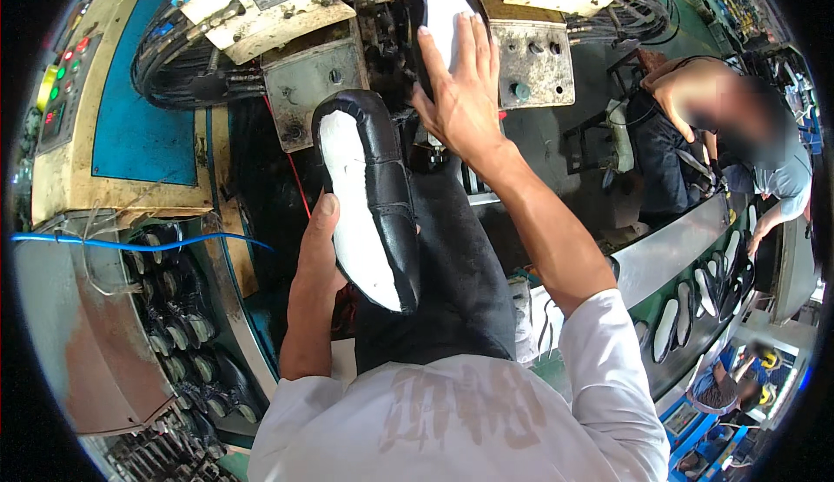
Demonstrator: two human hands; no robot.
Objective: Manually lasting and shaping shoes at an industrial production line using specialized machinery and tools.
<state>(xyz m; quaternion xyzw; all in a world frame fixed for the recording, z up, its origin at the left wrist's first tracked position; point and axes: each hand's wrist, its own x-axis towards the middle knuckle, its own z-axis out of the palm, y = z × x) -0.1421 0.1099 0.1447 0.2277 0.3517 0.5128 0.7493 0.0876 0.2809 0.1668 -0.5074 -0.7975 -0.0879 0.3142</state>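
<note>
My left hand [325,237] grips a black shoe upper [382,161] with a white underside [345,178] turned up. Its thumb lies along the side edge and its other fingers are mostly hidden beneath. Farther up, my right hand [459,91] rests on a second black shoe upper [420,43], also white underneath, which sits in the middle of a machine. The fingers of that hand are stretched out over the white surface, with the thumb low at the side.
Metal machine plates [314,82] flank the second shoe, with bundled hoses [165,65] behind. A control panel [65,91] stands at far left, above a rack of black shoes [187,308]. On the right, shoes lie along a conveyor [643,295], where a co-worker [669,135] sits and another reaches in.
</note>
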